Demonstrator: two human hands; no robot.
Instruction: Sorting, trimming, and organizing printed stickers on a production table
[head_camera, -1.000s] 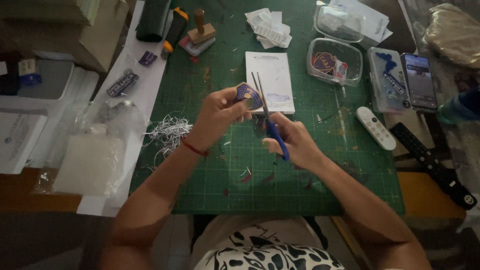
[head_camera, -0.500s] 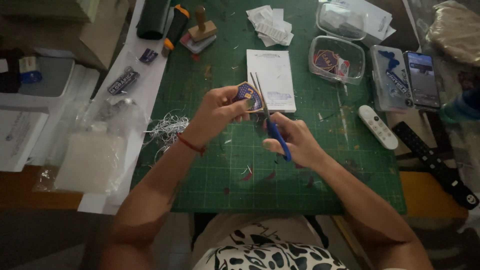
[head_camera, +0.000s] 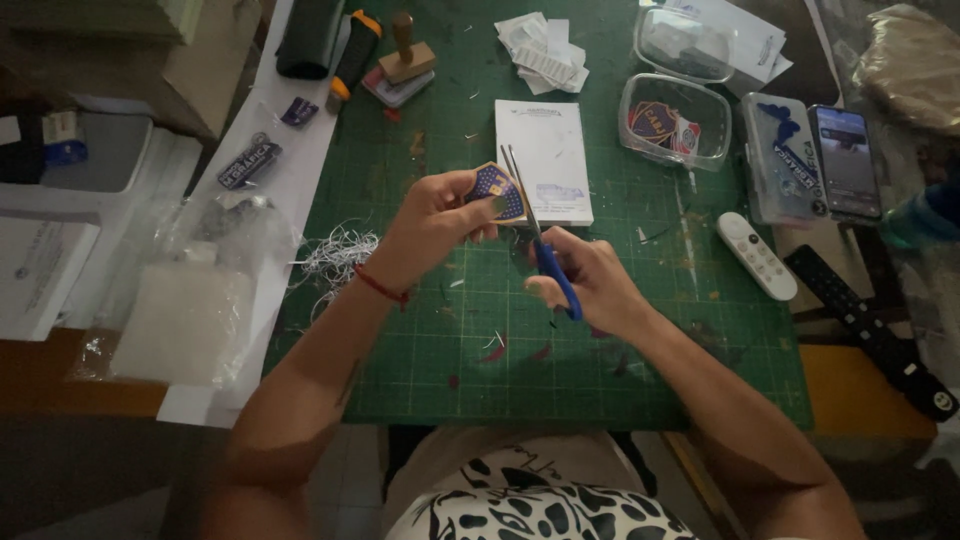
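My left hand (head_camera: 430, 228) pinches a small shield-shaped blue and gold sticker (head_camera: 497, 187) above the green cutting mat (head_camera: 420, 340). My right hand (head_camera: 590, 280) grips blue-handled scissors (head_camera: 540, 245), and the blades point up along the sticker's right edge. Both hands hover over the middle of the mat, in front of a white notepad (head_camera: 550, 150). A red cord circles my left wrist.
A pile of thin white paper trimmings (head_camera: 335, 255) lies at the mat's left edge. Behind stand a wooden stamp (head_camera: 405, 55), paper scraps (head_camera: 545, 45), and clear plastic boxes (head_camera: 670, 120) holding stickers. At right lie a white remote (head_camera: 756, 255), a black remote (head_camera: 870, 330) and a phone (head_camera: 845, 160).
The hands have stayed over the mat's middle. The sticker is turned slightly in my left hand and the scissor blades have shifted a little along its edge.
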